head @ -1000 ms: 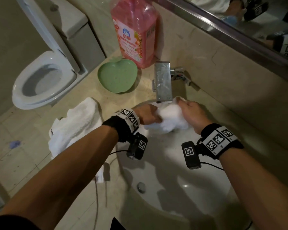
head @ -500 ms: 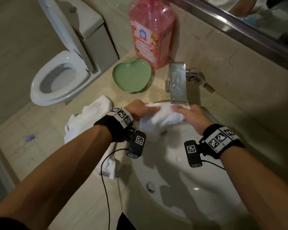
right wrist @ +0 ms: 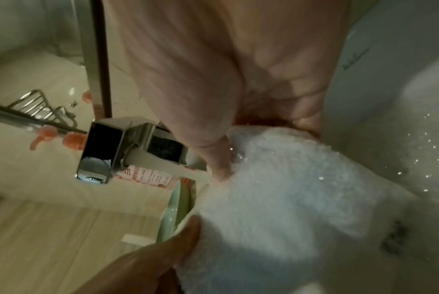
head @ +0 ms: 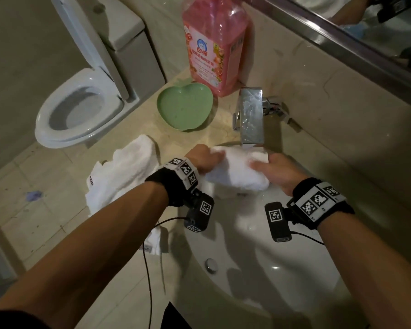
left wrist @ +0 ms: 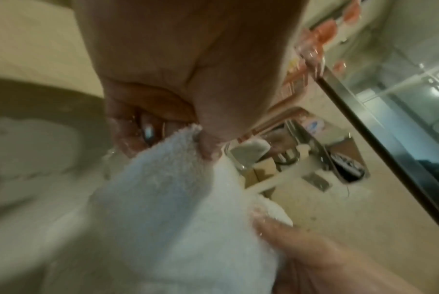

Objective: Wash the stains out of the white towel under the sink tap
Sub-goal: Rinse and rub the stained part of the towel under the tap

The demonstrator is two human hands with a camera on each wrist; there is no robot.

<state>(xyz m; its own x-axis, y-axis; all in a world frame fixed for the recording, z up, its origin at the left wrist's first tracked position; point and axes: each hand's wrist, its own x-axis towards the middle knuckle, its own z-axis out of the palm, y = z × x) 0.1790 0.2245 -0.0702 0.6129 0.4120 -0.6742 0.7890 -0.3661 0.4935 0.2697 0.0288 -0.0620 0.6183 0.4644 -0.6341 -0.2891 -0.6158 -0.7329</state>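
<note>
A wet white towel (head: 237, 170) is stretched between my two hands just below the square chrome tap (head: 250, 115), over the back of the white sink basin (head: 259, 257). My left hand (head: 204, 160) grips its left end, thumb and fingers curled into the cloth (left wrist: 178, 199). My right hand (head: 273, 169) grips the right end, thumb pressed on top of the towel (right wrist: 276, 189). Water runs from the spout (right wrist: 163, 147) onto the towel. The rest of the towel (head: 128, 174) trails left over the counter and hangs off its edge.
A tall pink detergent bottle (head: 214, 43) stands behind the tap, a green heart-shaped dish (head: 184, 108) beside it on the beige counter. A toilet (head: 81, 108) with raised lid sits to the left. The mirror frame (head: 342, 36) runs above the wall. The drain plug (head: 211, 264) lies near the basin front.
The bunched towel has been pulled out into a taut roll between my hands, which have moved apart under the tap. My head view has shifted so the scene sits further right.
</note>
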